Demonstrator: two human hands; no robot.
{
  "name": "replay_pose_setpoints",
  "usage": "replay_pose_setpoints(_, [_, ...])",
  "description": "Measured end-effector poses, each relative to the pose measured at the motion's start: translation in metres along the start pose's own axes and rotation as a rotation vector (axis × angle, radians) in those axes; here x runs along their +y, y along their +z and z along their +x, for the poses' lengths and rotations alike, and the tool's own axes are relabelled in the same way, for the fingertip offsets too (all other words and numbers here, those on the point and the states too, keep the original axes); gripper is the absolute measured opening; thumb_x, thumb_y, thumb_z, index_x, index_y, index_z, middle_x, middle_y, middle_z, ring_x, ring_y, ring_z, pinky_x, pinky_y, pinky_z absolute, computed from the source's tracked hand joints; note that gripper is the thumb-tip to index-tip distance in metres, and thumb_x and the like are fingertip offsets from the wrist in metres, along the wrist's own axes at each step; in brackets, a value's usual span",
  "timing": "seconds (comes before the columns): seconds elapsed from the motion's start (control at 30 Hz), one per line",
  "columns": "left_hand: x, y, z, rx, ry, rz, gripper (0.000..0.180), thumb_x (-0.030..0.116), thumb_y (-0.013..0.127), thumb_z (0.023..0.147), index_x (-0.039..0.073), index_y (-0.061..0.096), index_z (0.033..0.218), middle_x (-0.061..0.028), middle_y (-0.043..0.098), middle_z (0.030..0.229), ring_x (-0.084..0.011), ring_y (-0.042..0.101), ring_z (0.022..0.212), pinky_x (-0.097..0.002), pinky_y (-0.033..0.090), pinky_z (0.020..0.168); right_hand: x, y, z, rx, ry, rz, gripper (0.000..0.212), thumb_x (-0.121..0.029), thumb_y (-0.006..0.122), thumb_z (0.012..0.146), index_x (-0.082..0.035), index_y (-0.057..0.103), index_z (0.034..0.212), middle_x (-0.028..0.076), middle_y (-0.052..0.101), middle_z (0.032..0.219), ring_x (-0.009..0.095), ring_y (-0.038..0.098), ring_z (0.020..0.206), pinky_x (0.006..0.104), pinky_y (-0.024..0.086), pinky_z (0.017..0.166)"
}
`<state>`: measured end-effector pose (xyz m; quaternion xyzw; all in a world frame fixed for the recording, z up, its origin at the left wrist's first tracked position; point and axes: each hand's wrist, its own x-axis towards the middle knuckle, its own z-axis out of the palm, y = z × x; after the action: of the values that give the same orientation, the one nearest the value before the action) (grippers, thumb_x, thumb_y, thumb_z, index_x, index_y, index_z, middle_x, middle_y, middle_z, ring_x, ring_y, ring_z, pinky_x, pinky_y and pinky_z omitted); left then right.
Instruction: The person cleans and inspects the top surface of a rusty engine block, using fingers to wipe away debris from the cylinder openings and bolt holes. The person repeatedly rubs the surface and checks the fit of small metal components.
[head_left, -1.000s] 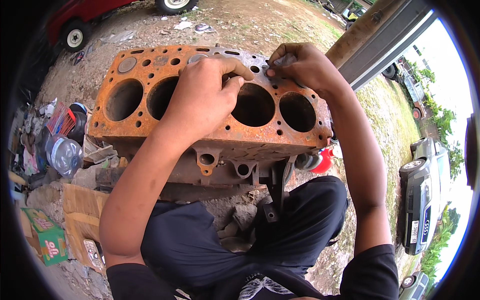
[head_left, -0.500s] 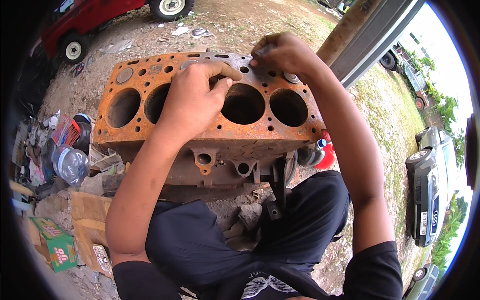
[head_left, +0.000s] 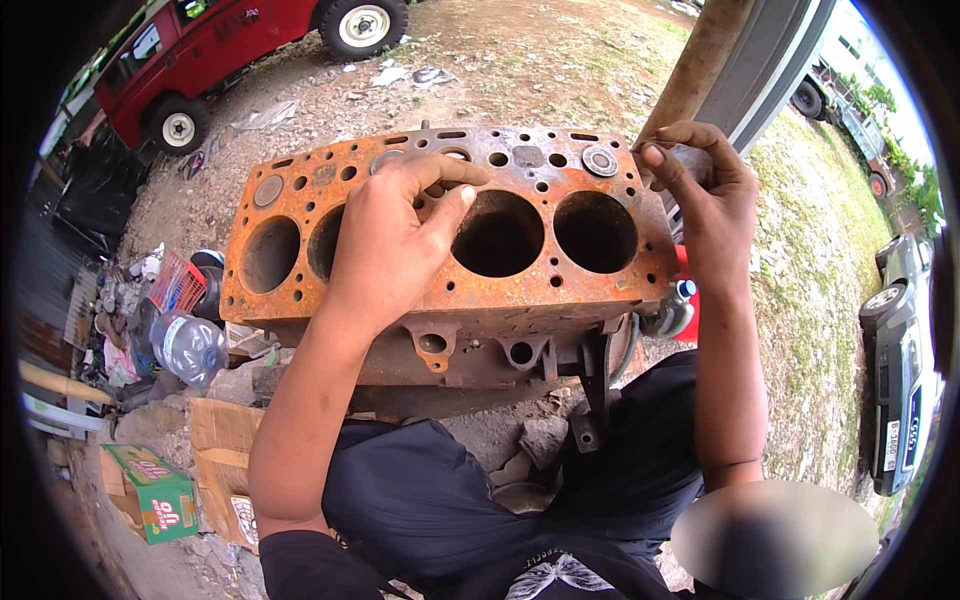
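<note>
A rusty engine block (head_left: pixel 400 285) stands upright in front of my knees, its flat top face orange with rust and grey toward the back right. Large round cylinder bores run in a row along it, among smaller holes and round plugs (head_left: pixel 600 161). My left hand (head_left: pixel 395 235) rests over the middle of the top face, fingers curled and thumb close to the forefinger; what they hold, if anything, is hidden. Past the block's right end, my right hand (head_left: pixel 715 195) is raised, fingers bent round a small grey piece (head_left: pixel 692 165) whose kind does not show.
Beside the block's right end stand a red container (head_left: pixel 686 290) and a grey bottle with a blue cap (head_left: pixel 672 312). A clear plastic jug (head_left: pixel 190 348), a red crate (head_left: pixel 178 283) and cardboard boxes (head_left: pixel 150 490) lie at left. A post (head_left: pixel 700 65) rises behind; vehicles stand farther off.
My right hand has moved off the grey back part of the top face, out to the right past the block's end. My left hand stays on the block. The view has shifted slightly.
</note>
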<state>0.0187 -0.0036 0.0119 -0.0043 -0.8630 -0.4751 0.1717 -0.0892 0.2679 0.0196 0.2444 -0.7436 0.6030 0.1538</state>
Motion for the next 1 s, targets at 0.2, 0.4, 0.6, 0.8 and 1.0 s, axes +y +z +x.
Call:
replay_pose_setpoints(0.2, [-0.01,0.004,0.005,0.022,0.035,-0.046,0.019,0.005,0.069,0.104,0.0,0.08,0.118,-0.0088,0.077,0.116,-0.0157,0.072,0.108,-0.0318,0.055,0.098,0.01,-0.004,0.0,0.009,0.019,0.127,0.019,-0.013,0.087,0.097,-0.001,0.077,0.108,0.007,0.081,0.1,0.011,0.074,0.088,0.0258,0.06,0.076])
replay_pose_setpoints(0.4, [-0.001,0.009,0.006,0.082,0.155,0.031,0.017,0.007,0.073,0.102,0.0,0.081,0.116,-0.009,0.08,0.112,-0.016,0.073,0.1,-0.032,0.056,0.092,0.002,0.005,-0.006,-0.129,0.005,0.227,0.018,-0.009,0.086,0.097,0.0,0.077,0.109,0.008,0.081,0.102,0.012,0.074,0.086,0.0259,0.06,0.076])
replay_pose_setpoints(0.6, [0.016,0.015,-0.005,0.024,0.415,0.034,0.013,0.004,0.081,0.095,0.001,0.082,0.108,-0.0095,0.082,0.107,-0.0195,0.077,0.096,-0.032,0.058,0.087,-0.02,0.017,-0.022,-0.38,0.092,0.32,0.018,-0.007,0.086,0.095,0.0,0.077,0.109,0.005,0.078,0.102,0.008,0.071,0.085,0.0241,0.059,0.075])
replay_pose_setpoints(0.8, [0.015,0.025,-0.01,-0.01,0.335,-0.269,0.013,0.002,0.083,0.094,-0.002,0.081,0.106,-0.0118,0.082,0.108,-0.02,0.078,0.097,-0.0327,0.061,0.087,-0.025,0.027,-0.024,-0.344,0.025,0.294,0.017,-0.007,0.086,0.094,0.001,0.078,0.107,0.003,0.078,0.095,0.007,0.07,0.085,0.0261,0.057,0.074])
replay_pose_setpoints(1.0, [0.019,0.025,-0.015,0.002,0.224,-0.423,0.015,0.003,0.082,0.098,-0.004,0.078,0.111,-0.0094,0.081,0.108,-0.0146,0.076,0.098,-0.0307,0.061,0.09,-0.03,0.033,-0.032,-0.334,0.072,0.235,0.015,-0.006,0.086,0.092,-0.001,0.081,0.105,0.003,0.08,0.09,0.007,0.071,0.081,0.0263,0.057,0.073])
